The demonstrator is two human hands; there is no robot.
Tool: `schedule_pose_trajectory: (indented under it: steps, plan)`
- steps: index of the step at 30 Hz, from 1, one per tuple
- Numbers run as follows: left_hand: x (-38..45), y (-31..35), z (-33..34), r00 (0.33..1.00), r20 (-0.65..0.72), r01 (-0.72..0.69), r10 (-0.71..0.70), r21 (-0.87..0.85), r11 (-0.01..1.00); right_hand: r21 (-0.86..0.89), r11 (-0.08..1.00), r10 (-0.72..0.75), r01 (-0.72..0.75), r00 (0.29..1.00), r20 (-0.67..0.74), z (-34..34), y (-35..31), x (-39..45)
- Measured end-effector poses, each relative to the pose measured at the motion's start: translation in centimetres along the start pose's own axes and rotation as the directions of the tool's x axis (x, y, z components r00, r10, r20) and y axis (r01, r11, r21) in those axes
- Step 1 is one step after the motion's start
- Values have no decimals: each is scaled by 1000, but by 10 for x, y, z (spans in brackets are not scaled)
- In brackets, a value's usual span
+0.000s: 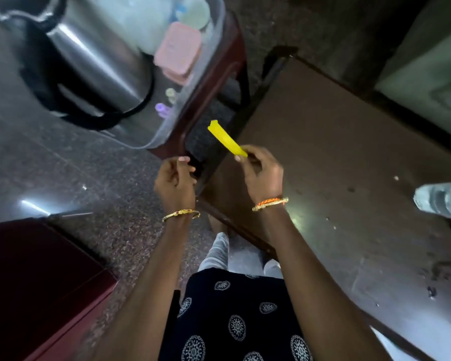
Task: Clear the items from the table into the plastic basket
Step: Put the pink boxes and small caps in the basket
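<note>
The table (336,152) is mostly bare in view; one clear bottle (441,201) remains at its 3 o'clock edge, so that item is judged outstanding. The left hand (176,182) is loosely curled and appears to hold nothing. The right hand (262,173) pinches the near end of a yellow strip (225,138); the strip extends from the fingertips toward 10 o'clock, in the air and apart from the basket (193,105). The basket stands farther off at 11 o'clock on a dark red stool (219,82) and already holds a steel pot (94,66), pink boxes (179,50) and small lids.
</note>
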State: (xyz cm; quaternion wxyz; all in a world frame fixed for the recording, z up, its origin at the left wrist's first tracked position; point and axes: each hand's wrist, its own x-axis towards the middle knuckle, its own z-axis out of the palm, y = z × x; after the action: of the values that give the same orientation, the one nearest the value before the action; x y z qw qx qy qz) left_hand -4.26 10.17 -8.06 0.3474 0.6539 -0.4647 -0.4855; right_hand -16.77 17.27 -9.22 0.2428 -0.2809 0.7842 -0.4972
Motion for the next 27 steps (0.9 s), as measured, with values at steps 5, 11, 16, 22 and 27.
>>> schedule_pose_trajectory:
  steps: [5,11,16,22,27]
  plan:
    - [54,12,-43,974,-212,34,-78,-203,979,-272,875,-318,401,899,302,58,-75,58]
    - [99,26,-57,947,-282,90,-156,-234,968,-633,483,-250,605,788,563,121,-128,117]
    - [109,33,-62,916,-360,119,-179,-182,976,-657,301,-179,691,718,673,159,-135,134]
    - [101,32,-57,917,-359,145,-175,-111,983,-668,219,-157,711,702,695,172,-131,133]
    - [98,34,-56,910,-372,142,-183,-134,981,-706,266,-185,656,754,631,169,-129,127]
